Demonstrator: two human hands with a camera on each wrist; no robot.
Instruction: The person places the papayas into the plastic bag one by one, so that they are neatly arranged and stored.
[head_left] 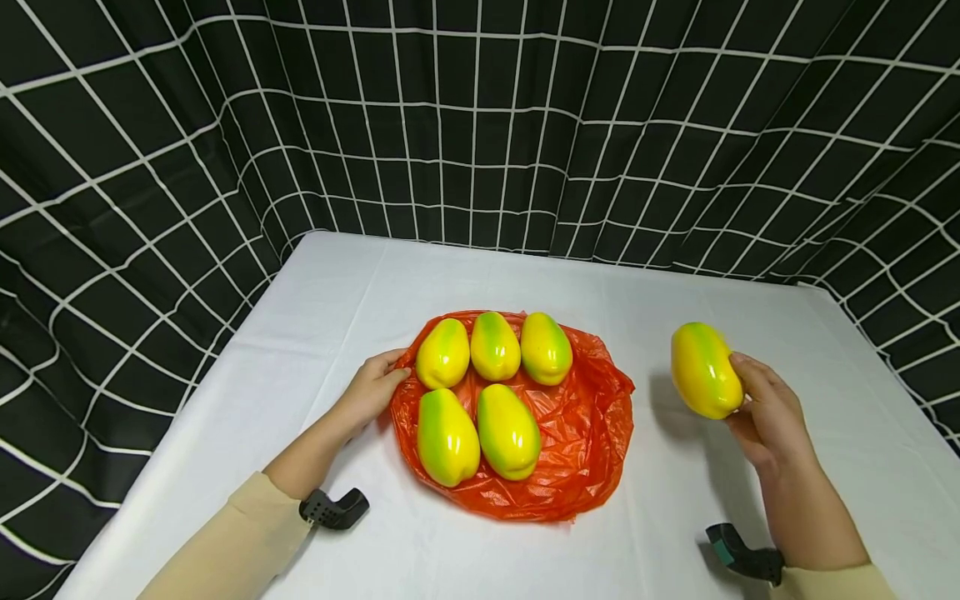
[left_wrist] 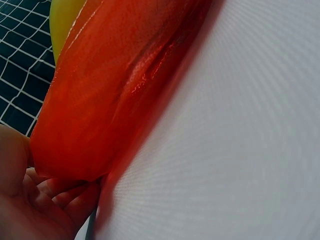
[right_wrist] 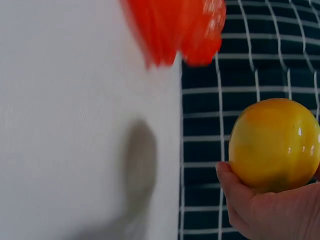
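Observation:
A red plastic bag (head_left: 577,450) lies spread open on the table, its rim rolled into a low ring. Several glossy yellow-green papayas sit in it: three in the back row, such as the middle papaya (head_left: 495,346), and two in front, such as the left papaya (head_left: 447,437). My left hand (head_left: 371,387) pinches the bag's left rim between thumb and fingers; the left wrist view shows the fingers (left_wrist: 75,200) under the red film. To the right of the bag, my right hand (head_left: 768,412) holds another papaya (head_left: 701,371) above the table, gripping its right side.
A white cloth covers the table (head_left: 360,283). Black curtains (head_left: 480,125) with a white grid stand behind and at both sides. Each wrist wears a black device, the left device (head_left: 333,508) and the right device (head_left: 742,554).

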